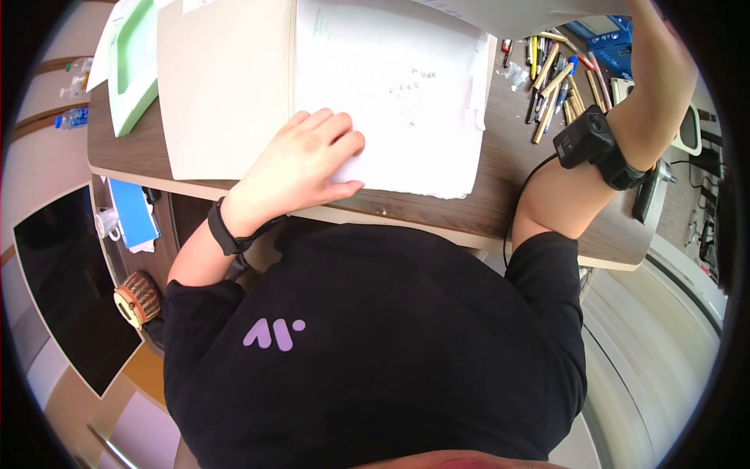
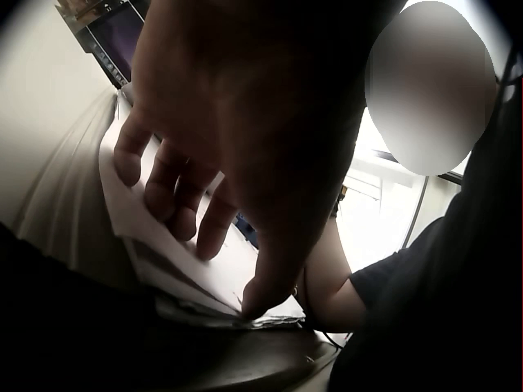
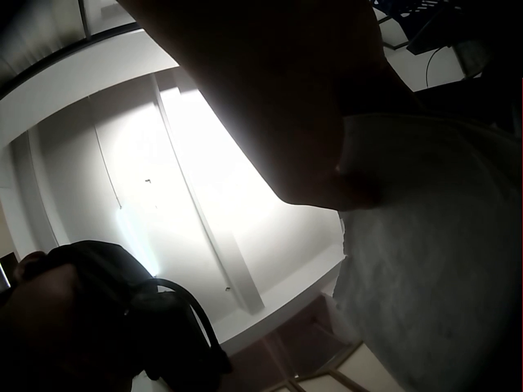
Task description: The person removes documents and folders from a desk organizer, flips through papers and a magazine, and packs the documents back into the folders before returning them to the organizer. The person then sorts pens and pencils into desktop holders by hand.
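Note:
An open folder [image 1: 226, 94] lies on the desk, with its pale cover spread to the left and a stack of white paper [image 1: 437, 141] on the right. The top page carries small handwritten marks. My left hand [image 1: 308, 152] rests over the fold near the front edge. In the left wrist view its fingers are loosely bent and touch the sheets, with the thumb at the stack's edge. My right hand [image 3: 302, 139], raised at the upper right, holds a sheet of paper [image 3: 433, 245] by its edge. In the head view this sheet hangs above the far side of the stack.
Several pens and pencils [image 1: 556, 82] lie scattered on the desk [image 1: 500, 168] right of the stack. A light green tray [image 1: 133, 70] stands at the left. A blue box [image 1: 609, 43] is at the back right. A cable runs from the right wrist camera [image 1: 584, 137].

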Available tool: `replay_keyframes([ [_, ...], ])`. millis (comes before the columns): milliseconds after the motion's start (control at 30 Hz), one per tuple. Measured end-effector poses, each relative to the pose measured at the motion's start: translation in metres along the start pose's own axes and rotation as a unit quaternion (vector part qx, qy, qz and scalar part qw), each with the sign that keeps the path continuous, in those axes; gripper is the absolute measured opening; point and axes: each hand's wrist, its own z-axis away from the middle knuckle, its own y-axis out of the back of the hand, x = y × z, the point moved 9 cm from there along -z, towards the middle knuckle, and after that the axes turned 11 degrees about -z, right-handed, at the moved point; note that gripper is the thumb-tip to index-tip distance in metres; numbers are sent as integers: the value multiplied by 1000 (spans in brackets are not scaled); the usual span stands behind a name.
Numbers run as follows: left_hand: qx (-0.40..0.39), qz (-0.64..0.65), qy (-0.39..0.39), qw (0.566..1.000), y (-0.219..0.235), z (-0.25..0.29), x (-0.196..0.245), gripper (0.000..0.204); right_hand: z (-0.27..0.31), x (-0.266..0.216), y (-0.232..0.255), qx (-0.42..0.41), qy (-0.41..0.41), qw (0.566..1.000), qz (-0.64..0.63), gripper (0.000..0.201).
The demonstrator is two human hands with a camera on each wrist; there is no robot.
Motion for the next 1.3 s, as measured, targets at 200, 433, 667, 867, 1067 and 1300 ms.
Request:
replay_keyframes([
  [200,2,-31,-18,999,-9,2,1,30,4,-9,-4,-4,46,999,20,22],
  [433,-10,-22,-28,999,-5,1,9,24,3,-7,-3,-14,72,997,25,23],
  [667,-6,-37,-36,999,-13,4,18,17,5,-9,-2,-2,83,996,43,26],
  [867,-11,-48,-19,999,6,-2,21,15,4,-10,-2,-7,77,996,39,25],
  [1067,41,-89,6,995,45,-14,25,17,2,-9,-4,-42,79,995,37,24],
  [1300,144,-141,7,979,117,-29,18,15,-2,-15,-7,-88,50,994,-30,25],
])
